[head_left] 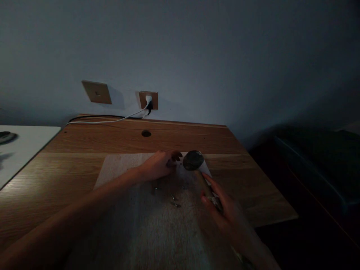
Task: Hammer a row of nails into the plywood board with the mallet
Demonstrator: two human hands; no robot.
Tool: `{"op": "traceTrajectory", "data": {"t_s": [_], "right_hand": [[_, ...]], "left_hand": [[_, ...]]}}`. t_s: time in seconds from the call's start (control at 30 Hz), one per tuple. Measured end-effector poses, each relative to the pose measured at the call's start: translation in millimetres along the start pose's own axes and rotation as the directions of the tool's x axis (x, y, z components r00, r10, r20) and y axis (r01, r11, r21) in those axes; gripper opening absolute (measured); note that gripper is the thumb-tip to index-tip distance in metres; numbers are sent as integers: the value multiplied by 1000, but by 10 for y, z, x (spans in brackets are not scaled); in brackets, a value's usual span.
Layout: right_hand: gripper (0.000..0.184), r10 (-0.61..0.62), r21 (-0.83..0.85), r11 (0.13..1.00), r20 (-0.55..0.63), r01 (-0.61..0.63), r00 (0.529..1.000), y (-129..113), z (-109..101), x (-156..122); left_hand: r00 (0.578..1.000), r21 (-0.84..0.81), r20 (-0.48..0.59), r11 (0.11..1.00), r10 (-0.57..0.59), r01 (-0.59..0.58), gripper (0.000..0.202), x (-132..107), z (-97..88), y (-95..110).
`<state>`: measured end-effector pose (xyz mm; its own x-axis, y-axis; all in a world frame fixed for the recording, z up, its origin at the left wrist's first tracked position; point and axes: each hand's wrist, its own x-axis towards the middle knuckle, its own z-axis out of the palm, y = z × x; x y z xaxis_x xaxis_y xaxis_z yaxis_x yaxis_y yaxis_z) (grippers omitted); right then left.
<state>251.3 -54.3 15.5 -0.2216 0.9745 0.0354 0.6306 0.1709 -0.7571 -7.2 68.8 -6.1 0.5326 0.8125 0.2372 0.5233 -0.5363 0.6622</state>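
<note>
My right hand is closed round the handle of a hammer, whose round dark head sits just above a pale board on the wooden desk. My left hand rests on the board to the left of the hammer head, its fingertips pinched together on something too small to make out. Several small nails lie loose on the board between my two hands.
A white cable runs along the desk's back edge to a wall socket. A second wall plate is further left. A round hole pierces the desk. A white surface adjoins on the left; dark furniture stands right.
</note>
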Motion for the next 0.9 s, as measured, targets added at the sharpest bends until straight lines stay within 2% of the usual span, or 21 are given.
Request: {"op": "traceTrajectory", "data": {"t_s": [0.1, 0.17, 0.23, 0.37, 0.5, 0.6, 0.67, 0.8, 0.9], "right_hand": [[56, 74, 42, 996, 7, -74, 997, 65, -63, -154], [57, 120, 60, 991, 39, -122, 992, 130, -92, -244], [58, 130, 62, 989, 68, -134, 989, 192, -100, -298], [58, 139, 67, 987, 86, -145, 987, 243, -77, -299], [59, 127, 82, 988, 90, -134, 988, 202, -64, -264], [57, 128, 105, 985, 74, -135, 989, 153, -69, -261], [55, 133, 118, 983, 54, -139, 990, 127, -71, -260], [55, 126, 100, 986, 64, -132, 990, 114, -63, -239], [57, 140, 100, 984, 78, -147, 987, 126, -44, -220]], "left_hand": [[977, 143, 86, 968, 194, -205, 31, -230, -227, 39], [927, 208, 224, 915, 299, -345, 30, -429, -335, 76], [882, 266, 325, 863, 340, -430, 29, -614, -384, 111], [862, 353, 326, 796, 387, -491, 26, -794, -366, 153], [859, 411, 333, 760, 388, -503, 20, -725, -339, 154], [871, 429, 310, 762, 381, -485, 16, -620, -330, 103], [901, 402, 263, 810, 346, -428, 19, -547, -308, 47], [981, 207, 78, 960, 175, -188, 30, -365, -192, -67], [999, 79, -32, 997, 29, -26, 26, -226, -75, -129]]}}
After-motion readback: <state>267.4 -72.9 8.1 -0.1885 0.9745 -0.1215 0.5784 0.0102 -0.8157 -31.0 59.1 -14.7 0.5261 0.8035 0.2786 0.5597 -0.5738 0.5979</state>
